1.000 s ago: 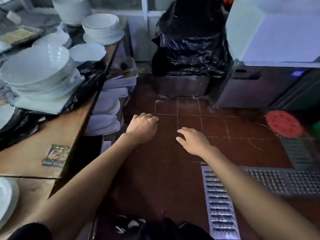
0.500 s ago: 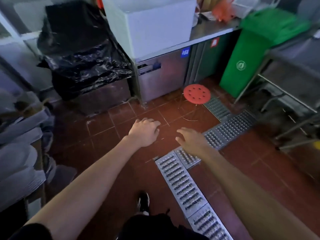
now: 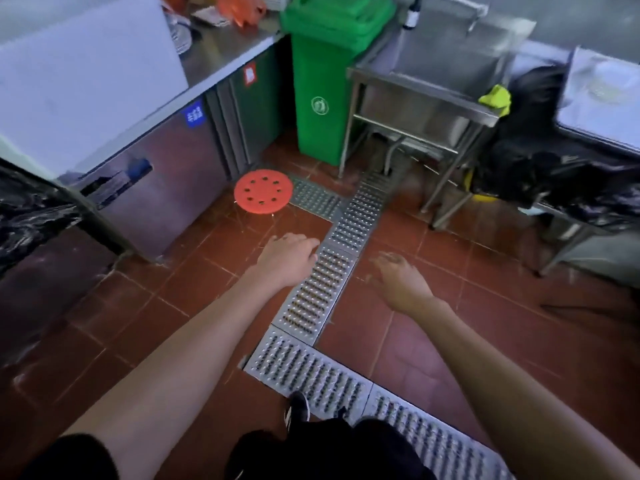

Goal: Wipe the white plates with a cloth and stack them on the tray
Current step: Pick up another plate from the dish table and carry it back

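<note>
Both my arms reach forward over the red tiled floor. My left hand (image 3: 289,259) hangs with loosely curled fingers and holds nothing. To its right, my right hand (image 3: 403,284) is spread with relaxed fingers, also empty. A yellow-green cloth (image 3: 496,98) lies on the front right corner of the steel sink stand (image 3: 420,90), well beyond both hands. No white plates and no tray are in view.
A metal drain grate (image 3: 322,292) runs across the floor under my hands. A red stool (image 3: 263,191) stands before a steel counter cabinet (image 3: 162,181). A green bin (image 3: 325,88) stands beside the sink stand. Black bags (image 3: 540,168) hang at right.
My view has swung right, away from the wooden table with stacked white plates, toward the green bin and sink. Both hands stay out in front, empty.
</note>
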